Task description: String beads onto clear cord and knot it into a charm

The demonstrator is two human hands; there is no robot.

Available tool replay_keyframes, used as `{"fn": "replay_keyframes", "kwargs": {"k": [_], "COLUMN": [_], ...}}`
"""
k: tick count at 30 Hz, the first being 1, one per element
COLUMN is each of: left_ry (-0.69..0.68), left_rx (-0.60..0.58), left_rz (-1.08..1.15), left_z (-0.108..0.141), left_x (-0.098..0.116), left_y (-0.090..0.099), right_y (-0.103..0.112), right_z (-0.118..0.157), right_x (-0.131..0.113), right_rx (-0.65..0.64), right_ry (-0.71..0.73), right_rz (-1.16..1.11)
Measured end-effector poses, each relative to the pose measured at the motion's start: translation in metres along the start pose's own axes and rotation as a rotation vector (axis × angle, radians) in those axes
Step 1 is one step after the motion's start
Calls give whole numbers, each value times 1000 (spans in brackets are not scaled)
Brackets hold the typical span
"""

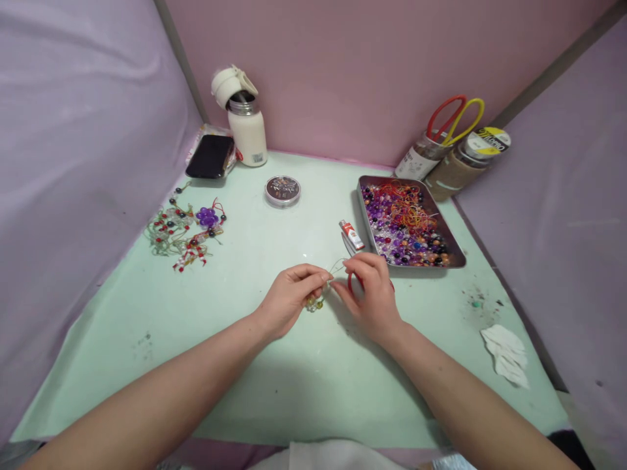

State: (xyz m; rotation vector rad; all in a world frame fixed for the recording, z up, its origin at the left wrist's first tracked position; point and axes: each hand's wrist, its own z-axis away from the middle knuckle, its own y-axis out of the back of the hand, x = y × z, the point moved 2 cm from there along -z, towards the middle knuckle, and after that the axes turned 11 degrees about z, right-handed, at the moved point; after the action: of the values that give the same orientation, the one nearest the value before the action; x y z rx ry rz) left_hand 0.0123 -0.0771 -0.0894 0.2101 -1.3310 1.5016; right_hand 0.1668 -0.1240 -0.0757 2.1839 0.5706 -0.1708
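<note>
My left hand (pixel 294 290) is closed, thumb and forefinger pinching a thin greenish cord (pixel 337 266). A small piece of clear and yellow beads (pixel 314 304) hangs just under those fingertips. To the right, my right hand (pixel 369 294) is curled, its fingertips at the far end of the cord's loop and its thumb close to the left fingertips. Red loops that look like scissor handles (pixel 354 284) show beneath the right hand, which mostly hides them; whether it grips them I cannot tell.
A metal tray (pixel 455 258) of beads and cords lies right, beside a red-and-white lighter (pixel 353 236). Finished-looking beadwork (pixel 208 217) lies left. Behind stand a round tin (pixel 283 191), phone (pixel 210 156), open white bottle (pixel 248 137) and scissors in a jar (pixel 416 163). Crumpled tissue (pixel 505 356) lies right.
</note>
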Motion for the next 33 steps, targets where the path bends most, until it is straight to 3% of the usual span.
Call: {"fn": "replay_keyframes", "kwargs": {"k": [2, 6, 10, 12, 17, 20, 25, 33], "left_ry": [-4, -5, -26, -65, -314, -437, -525, -534], "left_rx": [-8, -13, -17, -4, 34, 35, 33, 19], "left_rz": [-6, -14, -57, -107, -409, -496, -540, -602], "left_z": [0, -1, -1, 0, 4, 6, 8, 7], "left_x": [0, -1, -2, -1, 8, 12, 11, 10], "left_y": [0, 1, 0, 0, -3, -6, -6, -3], "right_y": [-1, -4, 0, 2, -1, -3, 2, 2], "right_z": [2, 5, 2, 0, -2, -3, -7, -6], "right_x": [-6, -12, -14, -14, -14, -13, -12, -12], "right_rx": [13, -27, 9, 9, -143, -215, -270, -317], "right_ry": [65, 38, 76, -8, -412, -540, -627, -583], "right_rz": [26, -3, -78, -164, -425, -561, -627, -615]}}
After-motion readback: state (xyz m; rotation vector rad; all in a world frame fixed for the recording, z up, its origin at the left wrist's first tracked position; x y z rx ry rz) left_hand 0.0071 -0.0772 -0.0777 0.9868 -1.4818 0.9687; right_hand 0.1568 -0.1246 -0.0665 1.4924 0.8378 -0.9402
